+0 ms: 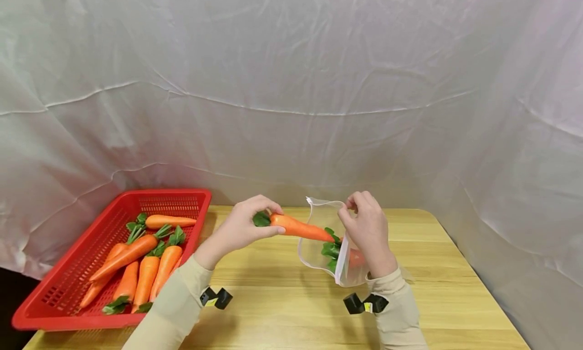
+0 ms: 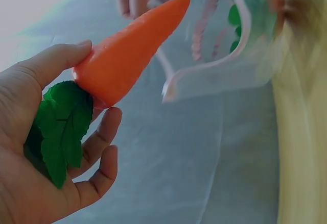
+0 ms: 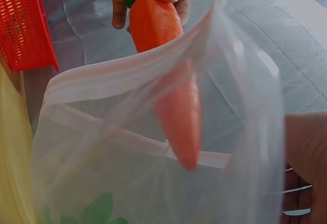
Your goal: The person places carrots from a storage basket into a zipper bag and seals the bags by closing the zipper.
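Note:
My left hand (image 1: 248,223) pinches an orange carrot (image 1: 300,227) at its thick leafy end, between thumb and fingers. The carrot's tip points right, at the mouth of a clear zip bag (image 1: 314,259). My right hand (image 1: 368,228) grips the bag's rim on its right side, and the mouth gapes toward the left. Green leaves (image 1: 331,251) and a blurred orange shape show inside the bag. In the left wrist view, the leaves of the held carrot (image 2: 133,53) lie against the palm. The right wrist view has the carrot (image 3: 153,22) partly behind the bag's film.
At the left stands a red plastic basket (image 1: 202,223) with several leafy carrots (image 1: 148,276) in it. Both rest on a wooden table (image 1: 282,309). Grey-white cloth (image 1: 291,97) hangs behind and along the sides.

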### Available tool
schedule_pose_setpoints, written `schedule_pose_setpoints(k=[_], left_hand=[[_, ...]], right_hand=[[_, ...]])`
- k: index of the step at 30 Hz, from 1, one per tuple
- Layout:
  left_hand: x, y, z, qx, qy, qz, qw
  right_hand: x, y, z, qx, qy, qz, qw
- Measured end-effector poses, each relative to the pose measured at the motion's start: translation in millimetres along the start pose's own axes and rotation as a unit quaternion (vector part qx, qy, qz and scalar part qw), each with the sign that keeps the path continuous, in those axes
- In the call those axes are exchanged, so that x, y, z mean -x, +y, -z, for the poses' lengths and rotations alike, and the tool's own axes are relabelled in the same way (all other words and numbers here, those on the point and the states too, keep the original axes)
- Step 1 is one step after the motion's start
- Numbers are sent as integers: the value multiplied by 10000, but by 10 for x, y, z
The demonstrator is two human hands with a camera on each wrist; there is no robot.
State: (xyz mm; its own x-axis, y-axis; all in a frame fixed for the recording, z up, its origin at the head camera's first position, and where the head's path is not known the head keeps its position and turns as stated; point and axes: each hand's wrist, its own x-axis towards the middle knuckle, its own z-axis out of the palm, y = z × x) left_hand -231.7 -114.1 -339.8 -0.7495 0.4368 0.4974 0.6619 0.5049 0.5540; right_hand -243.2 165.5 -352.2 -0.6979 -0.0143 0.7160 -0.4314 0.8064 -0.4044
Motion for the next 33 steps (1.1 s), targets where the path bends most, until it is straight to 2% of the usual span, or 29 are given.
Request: schedule_pose_setpoints(k=[15,22,33], left_hand=[[-62,270,-513,-184,-863,172,9960],[-80,351,-639,44,-993,241,9948],[-115,397,-761,638,-895,761,9910]], right_hand=[[5,-8,-6,3,54,81,10000],[0,-6,-12,-31,126,147,9998],[2,-7,-3,-50,176,218,9996]])
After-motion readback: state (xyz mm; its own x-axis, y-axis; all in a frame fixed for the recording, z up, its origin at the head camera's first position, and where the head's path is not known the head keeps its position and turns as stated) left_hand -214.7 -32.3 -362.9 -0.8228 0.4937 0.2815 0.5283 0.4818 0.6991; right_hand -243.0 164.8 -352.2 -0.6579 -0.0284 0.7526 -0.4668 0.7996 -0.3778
